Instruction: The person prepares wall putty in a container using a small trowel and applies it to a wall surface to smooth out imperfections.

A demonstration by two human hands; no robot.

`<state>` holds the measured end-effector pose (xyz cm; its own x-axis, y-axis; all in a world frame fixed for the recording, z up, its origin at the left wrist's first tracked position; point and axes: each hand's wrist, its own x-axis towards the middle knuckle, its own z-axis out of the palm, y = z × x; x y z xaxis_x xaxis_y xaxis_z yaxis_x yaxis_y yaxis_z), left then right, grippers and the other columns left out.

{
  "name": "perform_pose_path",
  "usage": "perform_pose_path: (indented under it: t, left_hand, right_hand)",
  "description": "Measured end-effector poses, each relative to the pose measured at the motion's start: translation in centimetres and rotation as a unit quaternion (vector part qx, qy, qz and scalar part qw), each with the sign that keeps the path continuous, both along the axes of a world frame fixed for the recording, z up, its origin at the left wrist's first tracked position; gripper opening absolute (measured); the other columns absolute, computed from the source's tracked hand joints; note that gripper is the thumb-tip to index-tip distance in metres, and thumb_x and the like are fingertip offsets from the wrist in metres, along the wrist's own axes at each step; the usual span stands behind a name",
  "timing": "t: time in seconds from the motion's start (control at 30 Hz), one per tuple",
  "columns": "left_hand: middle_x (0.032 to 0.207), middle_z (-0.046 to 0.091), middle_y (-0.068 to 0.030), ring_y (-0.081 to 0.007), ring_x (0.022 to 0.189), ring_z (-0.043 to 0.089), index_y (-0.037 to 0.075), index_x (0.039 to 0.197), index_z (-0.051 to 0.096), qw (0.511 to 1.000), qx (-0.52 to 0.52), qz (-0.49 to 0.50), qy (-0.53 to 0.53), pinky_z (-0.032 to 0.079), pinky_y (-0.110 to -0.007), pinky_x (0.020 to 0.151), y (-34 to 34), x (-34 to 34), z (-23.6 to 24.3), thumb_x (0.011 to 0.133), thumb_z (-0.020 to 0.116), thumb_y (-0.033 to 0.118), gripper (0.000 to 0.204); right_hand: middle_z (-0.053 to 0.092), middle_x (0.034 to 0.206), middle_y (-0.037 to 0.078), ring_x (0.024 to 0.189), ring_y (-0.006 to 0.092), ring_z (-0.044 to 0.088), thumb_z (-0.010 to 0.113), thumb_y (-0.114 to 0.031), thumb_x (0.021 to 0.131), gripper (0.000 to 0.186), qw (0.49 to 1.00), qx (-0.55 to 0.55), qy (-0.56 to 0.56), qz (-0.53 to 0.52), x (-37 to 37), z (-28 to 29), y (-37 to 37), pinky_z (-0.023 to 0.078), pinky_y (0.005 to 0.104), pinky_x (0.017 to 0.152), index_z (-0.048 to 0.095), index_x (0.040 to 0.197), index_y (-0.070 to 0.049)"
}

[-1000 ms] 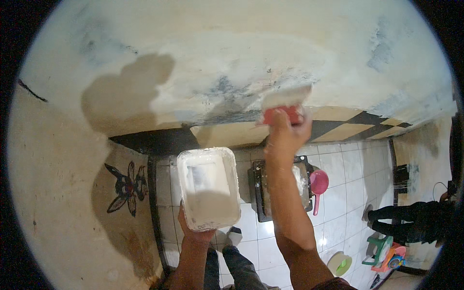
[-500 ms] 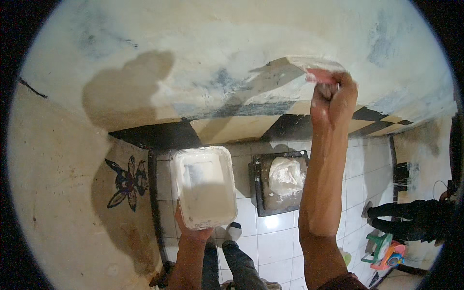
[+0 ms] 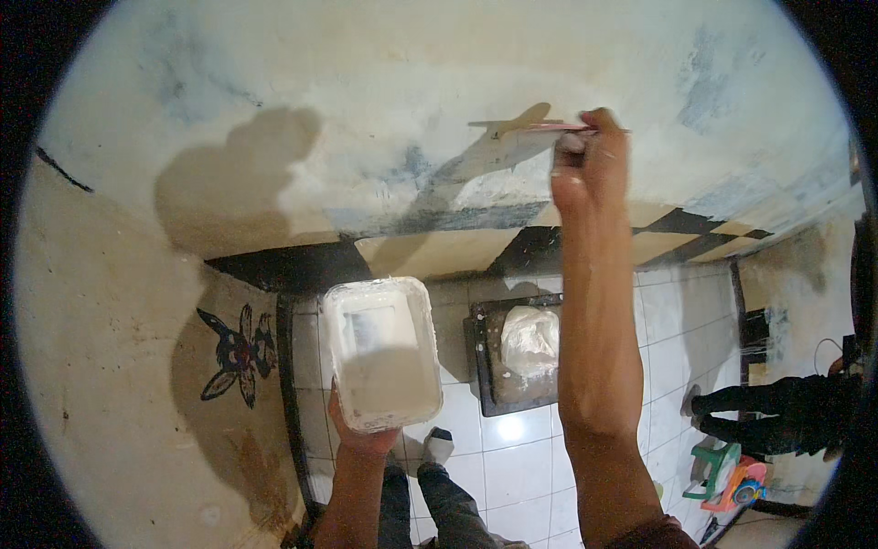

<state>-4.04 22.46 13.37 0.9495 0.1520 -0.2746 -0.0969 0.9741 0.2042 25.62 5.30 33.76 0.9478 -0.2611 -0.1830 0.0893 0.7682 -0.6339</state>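
My right hand (image 3: 593, 165) is raised to the pale wall (image 3: 366, 82), its fingers closed round a pinkish-red putty spreader (image 3: 560, 126). The spreader shows nearly edge-on, its blade close against the wall; whether it touches, I cannot tell. Whitish smears mark the fingers. Lower and to the left, my left hand (image 3: 366, 439) supports a white rectangular tub (image 3: 435, 366) from below and along its side. Smooth off-white paste (image 3: 393, 384) lies inside, and dried paste coats the rim. Most of the left fingers are hidden under the tub.
On the tiled floor (image 3: 512, 467) stands a black tray (image 3: 512, 398) with a white plastic bag (image 3: 530, 343), partly behind my right forearm. Black and cream squares (image 3: 439, 252) run along the wall's foot. Right: a person in dark clothes (image 3: 777, 407), green stool (image 3: 709, 468) and red-orange item (image 3: 743, 489).
My right hand has moved left along the wall, and the spreader has turned from showing its face to nearly edge-on. The tub has shifted very slightly left in view.
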Motion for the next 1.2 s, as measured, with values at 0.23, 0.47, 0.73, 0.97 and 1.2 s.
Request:
perform_pose_path:
  t: [0.23, 0.47, 0.73, 0.97, 1.2]
  left_hand:
    - [0.121, 0.061, -0.0142, -0.0324, 0.110, 0.061, 0.008, 0.127, 0.056, 0.998, -0.062, 0.004, -0.014, 0.048, -0.051, 0.095, 0.2, 0.1, 0.7, 0.094, 0.043, 0.043, 0.050]
    - [0.121, 0.061, -0.0152, -0.0331, 0.109, 0.061, 0.007, 0.126, 0.056, 0.999, -0.034, -0.008, 0.021, 0.048, -0.053, 0.094, -0.1, -0.4, -0.1, 0.094, 0.043, 0.044, 0.051]
    - [0.119, 0.062, -0.0147, -0.0324, 0.105, 0.063, 0.007, 0.124, 0.057, 0.999, 0.000, 0.011, 0.035, 0.052, -0.050, 0.090, -0.2, -0.1, 2.6, 0.095, 0.041, 0.043, 0.050]
    - [0.114, 0.065, -0.0135, -0.0305, 0.103, 0.064, 0.006, 0.122, 0.058, 1.000, -0.012, 0.003, -0.008, 0.053, -0.048, 0.088, 0.3, -0.4, 0.4, 0.095, 0.040, 0.040, 0.047]
    - [0.116, 0.063, -0.0145, -0.0304, 0.104, 0.063, 0.004, 0.123, 0.057, 0.998, 0.003, 0.008, 0.057, 0.052, -0.047, 0.090, 0.2, 0.2, 0.8, 0.095, 0.041, 0.038, 0.047]
  right_hand:
    - [0.061, 0.078, 0.012, 0.057, 0.0111, 0.054, 0.044, -0.006, 0.090, 0.020, 0.997, -0.044, 0.037, 0.042, -5.7, -7.3, -2.1, 0.032, 0.0196, 0.039, 0.049, 0.071, -0.006]
    - [0.046, 0.063, 0.003, 0.048, 0.0117, 0.043, 0.047, -0.006, 0.090, 0.018, 0.994, 0.088, 0.046, 0.046, 0.2, -14.7, -0.3, 0.035, 0.0222, 0.040, 0.046, 0.071, -0.009]
    - [0.053, 0.072, 0.007, 0.048, 0.0099, 0.039, 0.045, -0.003, 0.087, 0.009, 0.991, 0.003, -0.125, 0.044, -2.7, 3.1, -1.7, 0.033, 0.0186, 0.039, 0.047, 0.079, 0.000]
    - [0.057, 0.072, 0.012, 0.052, 0.0146, 0.051, 0.042, -0.005, 0.087, 0.011, 0.993, -0.041, 0.099, 0.056, -3.3, -14.7, -3.9, 0.038, 0.0195, 0.039, 0.050, 0.080, -0.003]
    - [0.047, 0.066, 0.005, 0.047, 0.0101, 0.039, 0.048, -0.003, 0.087, 0.012, 0.998, 0.017, 0.036, 0.050, 3.0, -8.9, -0.8, 0.036, 0.0173, 0.039, 0.045, 0.075, -0.008]
